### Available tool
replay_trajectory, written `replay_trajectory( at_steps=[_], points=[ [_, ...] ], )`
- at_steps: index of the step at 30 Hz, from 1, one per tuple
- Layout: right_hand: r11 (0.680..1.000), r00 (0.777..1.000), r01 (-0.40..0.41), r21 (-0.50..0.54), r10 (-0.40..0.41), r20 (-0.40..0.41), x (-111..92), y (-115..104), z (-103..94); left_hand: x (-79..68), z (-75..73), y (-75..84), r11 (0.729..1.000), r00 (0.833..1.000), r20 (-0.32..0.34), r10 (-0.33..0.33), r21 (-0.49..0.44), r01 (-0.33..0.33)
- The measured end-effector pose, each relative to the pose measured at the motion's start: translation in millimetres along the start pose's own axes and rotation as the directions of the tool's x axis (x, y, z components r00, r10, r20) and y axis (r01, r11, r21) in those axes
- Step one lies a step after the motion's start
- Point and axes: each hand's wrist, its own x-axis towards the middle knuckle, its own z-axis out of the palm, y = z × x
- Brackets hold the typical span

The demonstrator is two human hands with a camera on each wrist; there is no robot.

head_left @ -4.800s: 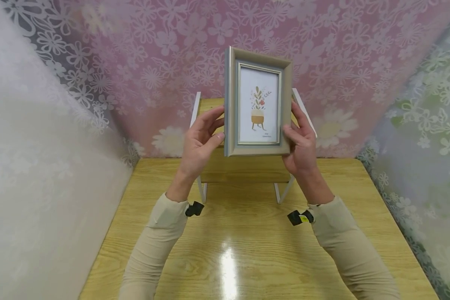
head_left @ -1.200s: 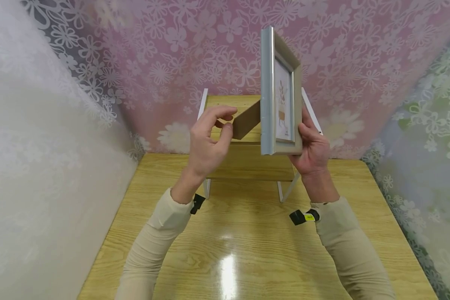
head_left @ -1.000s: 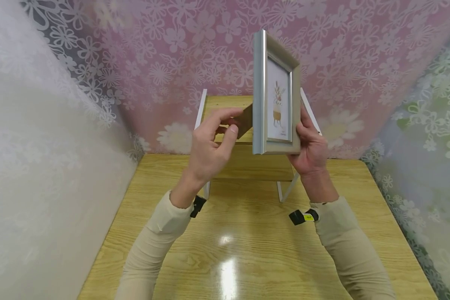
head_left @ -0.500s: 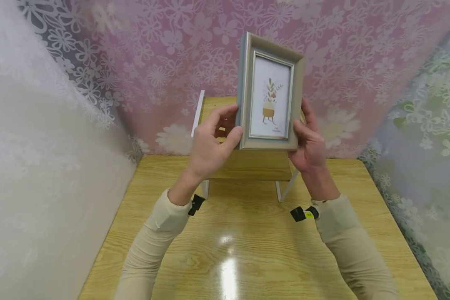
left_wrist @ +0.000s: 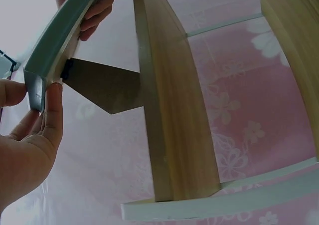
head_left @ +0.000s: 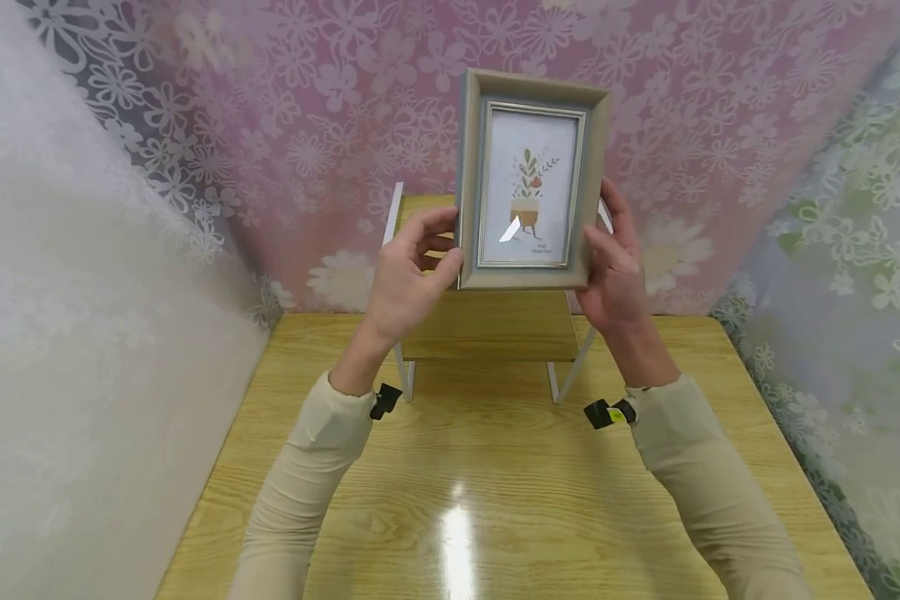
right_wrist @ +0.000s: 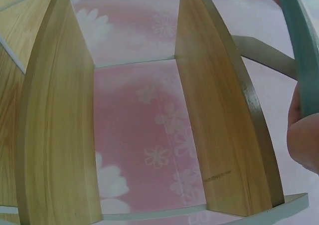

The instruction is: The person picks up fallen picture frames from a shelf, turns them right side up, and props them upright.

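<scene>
We hold the frame point(head_left: 531, 179) upright in the air above the shelf point(head_left: 489, 333), its picture facing us. Our left hand point(head_left: 408, 279) pinches its left edge between thumb and fingers; our right hand point(head_left: 617, 271) grips the right edge. Its back stand point(left_wrist: 102, 88) juts out behind.

wooden table point(head_left: 495, 492) | on it: white-legged wooden shelf point(head_left: 487, 333), by the wall
</scene>
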Motion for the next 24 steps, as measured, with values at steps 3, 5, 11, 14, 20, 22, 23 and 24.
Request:
replay_trajectory(
  at_steps=[3, 5, 11, 14, 20, 22, 23, 24],
  points=[
    [1.000, 1.000, 0.012, -0.028, -0.013, -0.012, 2.5, 2.0, -1.3, 0.3, -0.7, -5.2, 1.000, 1.000, 0.004, -0.004, 0.008, 0.004],
    [0.998, 1.000, 0.025, -0.063, -0.026, -0.010, 4.5, 3.8, -2.2, 0.9, -1.1, -9.8, 1.000, 1.000, 0.004, -0.007, 0.011, 0.007],
    [0.985, 0.996, 0.066, -0.159, -0.073, -0.041, 16.5, 8.8, -3.8, 6.5, -1.9, -21.7, 0.999, 1.000, -0.007, -0.025, 0.045, 0.025],
    [0.984, 0.994, 0.081, -0.156, -0.092, -0.062, 22.2, 10.7, -4.3, 8.6, -2.0, -26.7, 0.998, 1.000, -0.002, -0.025, 0.052, 0.025],
    [0.985, 0.995, 0.061, -0.162, -0.072, -0.068, 27.2, 14.0, -5.6, 9.7, -1.5, -36.5, 0.999, 0.999, -0.017, -0.037, 0.038, 0.037],
    [0.986, 0.996, 0.044, -0.163, -0.055, -0.064, 27.6, 15.1, -5.1, 9.6, -1.6, -40.2, 0.998, 0.999, -0.029, -0.042, 0.040, 0.043],
    [0.985, 0.997, 0.038, -0.170, -0.049, -0.060, 27.9, 15.6, -4.7, 9.6, -1.7, -42.4, 0.998, 0.999, -0.036, -0.040, 0.036, 0.041],
    [0.983, 0.998, 0.036, -0.180, -0.046, -0.052, 28.1, 16.2, -4.4, 9.5, -2.0, -44.1, 0.998, 0.998, -0.044, -0.043, 0.035, 0.044]
  ],
)
